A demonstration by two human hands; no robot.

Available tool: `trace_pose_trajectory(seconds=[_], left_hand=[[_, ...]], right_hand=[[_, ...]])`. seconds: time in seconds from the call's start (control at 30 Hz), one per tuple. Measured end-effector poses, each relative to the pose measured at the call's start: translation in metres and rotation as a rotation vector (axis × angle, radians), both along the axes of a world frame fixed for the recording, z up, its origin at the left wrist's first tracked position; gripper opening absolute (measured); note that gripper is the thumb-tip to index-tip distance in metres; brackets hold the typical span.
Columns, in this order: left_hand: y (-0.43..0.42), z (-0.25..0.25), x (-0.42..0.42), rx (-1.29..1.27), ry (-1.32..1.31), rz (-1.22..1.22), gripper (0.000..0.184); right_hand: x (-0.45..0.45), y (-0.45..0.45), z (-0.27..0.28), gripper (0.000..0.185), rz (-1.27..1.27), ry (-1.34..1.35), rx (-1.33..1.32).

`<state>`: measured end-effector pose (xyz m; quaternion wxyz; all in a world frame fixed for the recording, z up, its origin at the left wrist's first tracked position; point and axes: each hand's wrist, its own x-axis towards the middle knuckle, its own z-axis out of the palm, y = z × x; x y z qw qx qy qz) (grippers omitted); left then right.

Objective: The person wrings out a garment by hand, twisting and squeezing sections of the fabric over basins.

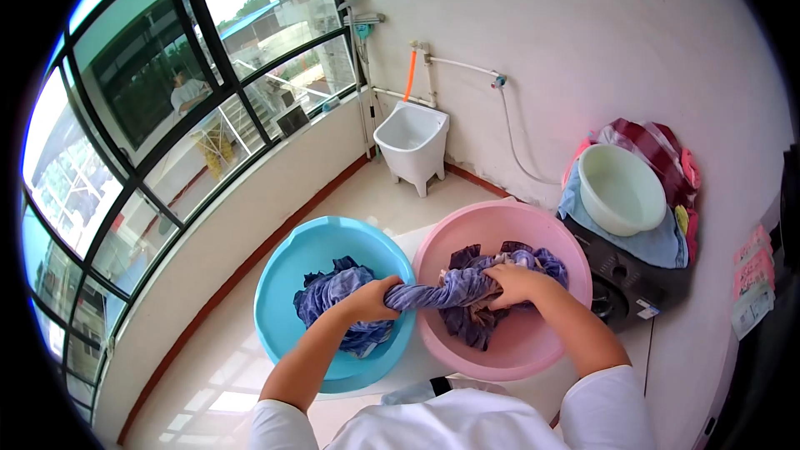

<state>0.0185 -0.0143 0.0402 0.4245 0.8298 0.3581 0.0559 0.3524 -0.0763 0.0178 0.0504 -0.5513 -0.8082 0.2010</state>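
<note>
A twisted blue-purple cloth (435, 297) stretches between my two hands, over the touching rims of two basins. My left hand (372, 300) is closed around it above the right side of the blue basin (272, 283). Its loose end lies bunched in that basin. My right hand (510, 285) grips the same cloth over the pink basin (442, 358), fingers wrapped round it. Darker patterned fabric (468, 329) lies in the pink basin beneath my right hand. I cannot tell whether all the fabric there is one piece.
A white utility sink (412, 137) stands at the back wall, with an orange hose (409, 75) above it. On the right, a pale green basin (622, 190) rests on folded cloths atop a dark machine (621, 271). Windows (167, 75) line the left; a person (188, 92) shows through the glass.
</note>
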Motion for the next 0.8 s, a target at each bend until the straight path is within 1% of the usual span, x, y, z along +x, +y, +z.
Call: trace_pose_trajectory(seconds=[0.03,0.07,0.13,0.17,0.2,0.27,0.3,0.33,0.37,0.43,0.57,0.63,0.8], left_hand=[[0.0,-0.001,0.0,0.003,-0.003,0.012,0.053],[0.001,-0.003,-0.001,0.003,-0.015,-0.006,0.055],[0.002,-0.01,-0.003,0.009,-0.03,-0.015,0.056],[0.002,-0.015,-0.003,0.015,-0.065,-0.007,0.055],[0.001,-0.02,-0.003,0.022,-0.1,0.002,0.054],[-0.001,-0.025,0.001,0.014,-0.118,0.04,0.052],[-0.001,-0.027,0.001,0.003,-0.131,0.067,0.051],[0.0,-0.029,0.001,0.013,-0.128,0.074,0.051],[0.002,-0.031,0.001,-0.033,-0.149,0.087,0.05],[0.003,-0.037,0.0,-0.093,-0.148,0.104,0.05],[0.002,-0.039,0.0,-0.139,-0.185,0.122,0.052],[0.006,-0.042,-0.002,-0.13,-0.171,0.108,0.053],[0.007,-0.041,-0.001,-0.116,-0.164,0.074,0.055]], right_hand=[[-0.008,0.003,0.023,0.05,-0.077,-0.115,-0.176],[-0.012,0.007,0.032,0.05,-0.067,-0.118,-0.17],[-0.017,0.015,0.043,0.048,-0.212,0.139,0.296],[-0.021,0.023,0.027,0.039,-0.239,0.246,0.534],[-0.021,0.031,-0.007,0.039,-0.227,0.246,0.538],[-0.026,0.042,-0.089,0.034,-0.155,-0.097,0.261],[-0.034,0.036,-0.121,0.029,-0.141,-0.045,0.379],[-0.042,0.035,-0.138,0.025,-0.13,0.011,0.499],[-0.046,0.04,-0.135,0.025,-0.125,0.017,0.506],[-0.052,0.038,-0.13,0.029,-0.2,0.131,0.405],[-0.052,0.035,-0.128,0.027,-0.228,0.211,0.419],[-0.056,0.028,-0.128,0.022,-0.254,0.211,0.617],[-0.055,0.026,-0.133,0.021,-0.264,0.259,0.672]])
